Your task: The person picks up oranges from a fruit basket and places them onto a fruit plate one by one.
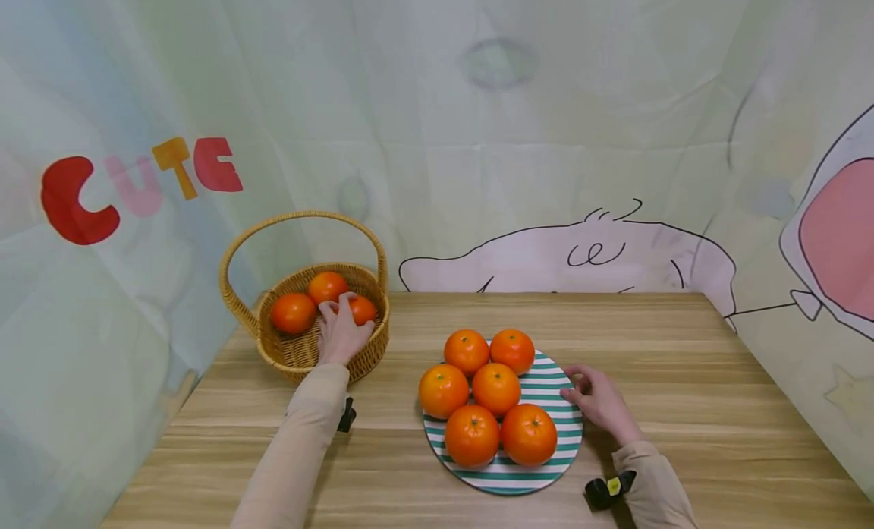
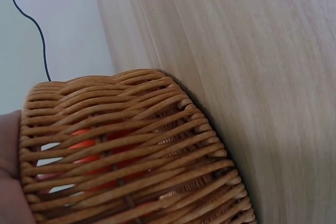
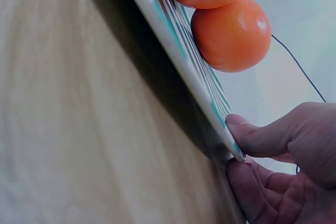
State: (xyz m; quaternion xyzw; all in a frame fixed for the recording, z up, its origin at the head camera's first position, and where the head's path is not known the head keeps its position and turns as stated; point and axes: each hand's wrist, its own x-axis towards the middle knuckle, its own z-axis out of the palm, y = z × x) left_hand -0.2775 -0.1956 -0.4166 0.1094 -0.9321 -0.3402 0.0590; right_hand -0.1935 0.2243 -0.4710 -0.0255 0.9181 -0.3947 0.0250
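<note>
My left hand (image 1: pixel 344 333) reaches over the near rim of the wicker basket (image 1: pixel 372 354), its fingers bent round an orange (image 1: pixel 363 310) inside. Two other oranges, one at the left (image 1: pixel 293 313) and one at the back (image 1: pixel 328 287), lie in the same basket. In the left wrist view the basket's woven side (image 2: pixel 131 156) hides most of the fruit. On the right, my right hand (image 1: pixel 601 398) pinches the rim of a round plate (image 1: pixel 546 476) with teal and white stripes, thumb (image 3: pixel 241 127) on top and fingers below. Several oranges (image 1: pixel 496 389) sit on that plate.
The basket's tall arched handle (image 1: pixel 303 214) stands up over its opening. Basket and plate share a wood-grain table (image 1: pixel 655 347), bounded by a printed cloth backdrop (image 1: pixel 437 172) behind and at both sides. Bare tabletop lies between the basket and the plate.
</note>
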